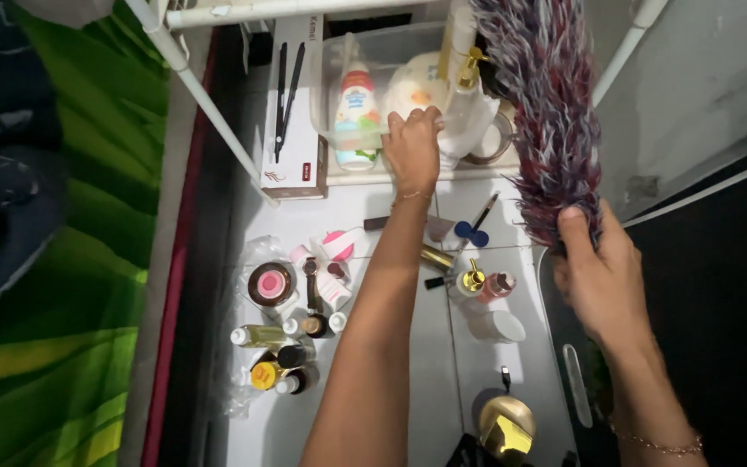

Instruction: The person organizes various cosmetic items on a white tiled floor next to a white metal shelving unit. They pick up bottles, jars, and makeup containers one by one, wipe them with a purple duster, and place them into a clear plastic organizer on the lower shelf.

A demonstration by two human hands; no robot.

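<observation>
My left hand (412,149) reaches forward and grips the front rim of a clear plastic container (332,95) on a low white shelf. Inside the container stand a white lotion bottle (356,112) with a red label and a pump bottle (467,73). My right hand (603,277) is closed around the base of a fluffy red, white and blue duster (551,112), which points upward over the right side of the container.
A long white box with a black hair straightener (287,95) lies left of the container. On the white tiled floor sit small bottles (274,355), a round compact (270,284), perfume bottles (486,284), a white jar (496,327) and a gold round object (506,424). Green fabric (62,346) lies at left.
</observation>
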